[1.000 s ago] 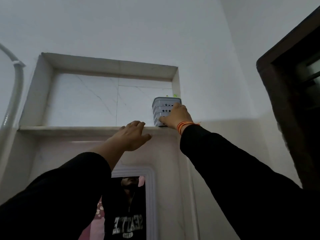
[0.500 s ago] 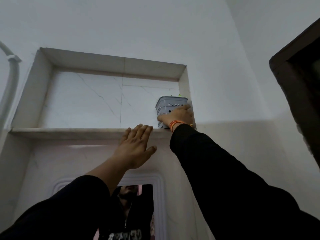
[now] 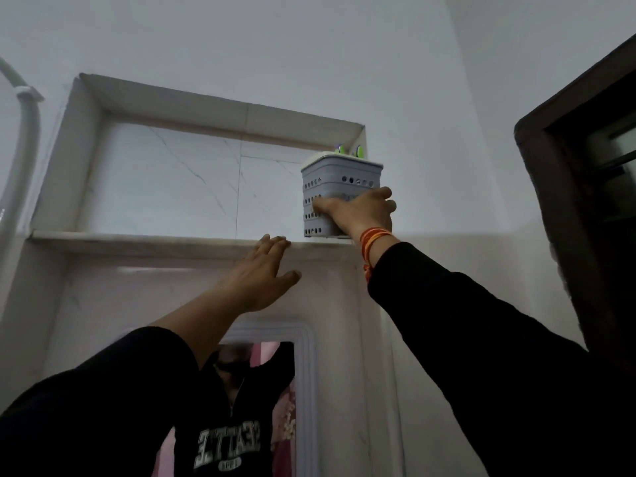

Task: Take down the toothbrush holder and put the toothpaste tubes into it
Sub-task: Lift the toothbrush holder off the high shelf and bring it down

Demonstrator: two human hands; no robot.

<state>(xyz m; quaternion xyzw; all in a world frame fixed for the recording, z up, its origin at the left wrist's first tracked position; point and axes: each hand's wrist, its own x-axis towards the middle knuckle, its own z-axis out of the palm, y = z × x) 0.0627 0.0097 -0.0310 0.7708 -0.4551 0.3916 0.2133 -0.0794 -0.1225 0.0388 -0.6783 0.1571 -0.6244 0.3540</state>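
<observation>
A grey perforated toothbrush holder [image 3: 339,182] stands at the right end of a high marble niche shelf [image 3: 144,243], its base at the shelf's front edge. Green tips of something stick out of its top. My right hand [image 3: 363,211] is wrapped around the holder's lower front, thumb on its left face. My left hand [image 3: 260,273] is flat and open, fingertips touching the shelf's front edge left of the holder. No toothpaste tubes are visible.
The niche sits above a white-framed mirror [image 3: 303,390] that reflects a person in a black sweatshirt. A dark wooden door frame [image 3: 557,208] stands to the right. A white pipe [image 3: 24,132] runs down the left wall.
My right hand has drawn the holder forward out of the niche corner to the shelf's edge. My left hand rose slightly, its fingers now touching the shelf edge.
</observation>
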